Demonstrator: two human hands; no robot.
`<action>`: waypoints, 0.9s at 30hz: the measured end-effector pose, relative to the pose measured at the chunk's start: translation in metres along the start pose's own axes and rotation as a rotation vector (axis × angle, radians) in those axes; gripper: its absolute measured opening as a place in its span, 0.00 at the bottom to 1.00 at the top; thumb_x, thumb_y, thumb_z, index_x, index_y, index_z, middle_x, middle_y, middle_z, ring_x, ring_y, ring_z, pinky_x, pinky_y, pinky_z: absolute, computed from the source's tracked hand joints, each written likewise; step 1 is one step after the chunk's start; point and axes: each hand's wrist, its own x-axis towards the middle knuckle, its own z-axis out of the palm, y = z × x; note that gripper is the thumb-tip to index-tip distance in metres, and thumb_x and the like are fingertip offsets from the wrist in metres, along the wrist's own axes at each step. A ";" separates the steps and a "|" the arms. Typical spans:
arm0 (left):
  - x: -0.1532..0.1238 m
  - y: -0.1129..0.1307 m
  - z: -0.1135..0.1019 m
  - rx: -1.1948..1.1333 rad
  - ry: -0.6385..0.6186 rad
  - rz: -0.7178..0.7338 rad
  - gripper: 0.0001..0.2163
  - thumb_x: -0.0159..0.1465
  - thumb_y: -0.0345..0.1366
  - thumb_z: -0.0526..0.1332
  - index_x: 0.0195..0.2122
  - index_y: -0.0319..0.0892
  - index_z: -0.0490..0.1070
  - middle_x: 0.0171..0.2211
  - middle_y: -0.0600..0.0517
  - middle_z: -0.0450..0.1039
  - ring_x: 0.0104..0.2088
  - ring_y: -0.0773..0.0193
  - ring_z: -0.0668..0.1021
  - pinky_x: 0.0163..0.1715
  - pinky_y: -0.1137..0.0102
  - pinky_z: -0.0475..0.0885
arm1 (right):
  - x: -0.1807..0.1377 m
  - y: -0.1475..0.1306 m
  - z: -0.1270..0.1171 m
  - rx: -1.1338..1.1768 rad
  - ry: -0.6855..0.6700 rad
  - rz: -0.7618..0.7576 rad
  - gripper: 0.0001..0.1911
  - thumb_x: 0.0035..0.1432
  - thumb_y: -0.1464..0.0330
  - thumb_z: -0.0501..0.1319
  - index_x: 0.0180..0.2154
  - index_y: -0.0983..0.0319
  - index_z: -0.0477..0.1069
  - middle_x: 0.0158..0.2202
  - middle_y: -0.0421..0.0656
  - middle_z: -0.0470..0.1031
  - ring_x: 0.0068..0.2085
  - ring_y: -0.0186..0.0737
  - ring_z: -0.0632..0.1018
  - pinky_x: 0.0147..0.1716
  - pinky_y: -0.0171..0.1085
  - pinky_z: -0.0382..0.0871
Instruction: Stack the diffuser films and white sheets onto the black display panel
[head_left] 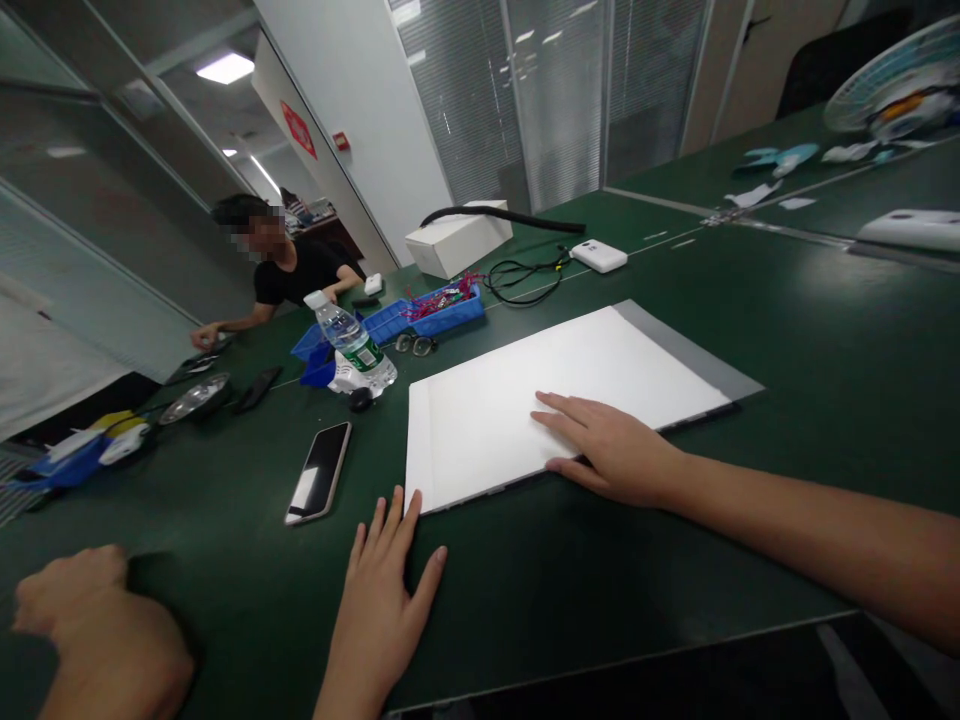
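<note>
On white sheet; right fingers spread, touching it; left fingers parted at its corner

White sheet; dark green table; basket perhaps turquoise.

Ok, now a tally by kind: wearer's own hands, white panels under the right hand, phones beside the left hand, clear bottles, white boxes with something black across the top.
Left hand and right hand: 2
White panel: 1
Phone: 1
Clear bottle: 1
White box: 1
Total: 6
</note>
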 end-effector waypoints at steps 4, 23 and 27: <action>-0.002 0.002 -0.001 0.003 -0.015 -0.017 0.33 0.77 0.53 0.57 0.80 0.55 0.54 0.80 0.48 0.54 0.80 0.41 0.56 0.75 0.34 0.56 | 0.001 0.019 -0.013 -0.147 0.017 0.128 0.29 0.80 0.53 0.51 0.66 0.63 0.76 0.68 0.50 0.71 0.67 0.54 0.74 0.68 0.57 0.71; -0.002 0.005 0.000 0.048 0.007 -0.003 0.33 0.79 0.51 0.55 0.82 0.51 0.49 0.80 0.46 0.54 0.79 0.43 0.58 0.75 0.37 0.57 | -0.006 0.029 0.002 -0.147 -0.083 0.123 0.25 0.79 0.55 0.53 0.62 0.61 0.78 0.66 0.50 0.72 0.65 0.57 0.74 0.63 0.58 0.73; -0.003 0.000 0.003 0.063 0.031 0.023 0.33 0.79 0.49 0.56 0.82 0.53 0.48 0.80 0.46 0.55 0.79 0.44 0.58 0.75 0.36 0.60 | -0.007 0.028 0.003 -0.112 -0.070 0.101 0.24 0.79 0.56 0.54 0.62 0.61 0.78 0.66 0.50 0.72 0.66 0.58 0.74 0.63 0.58 0.73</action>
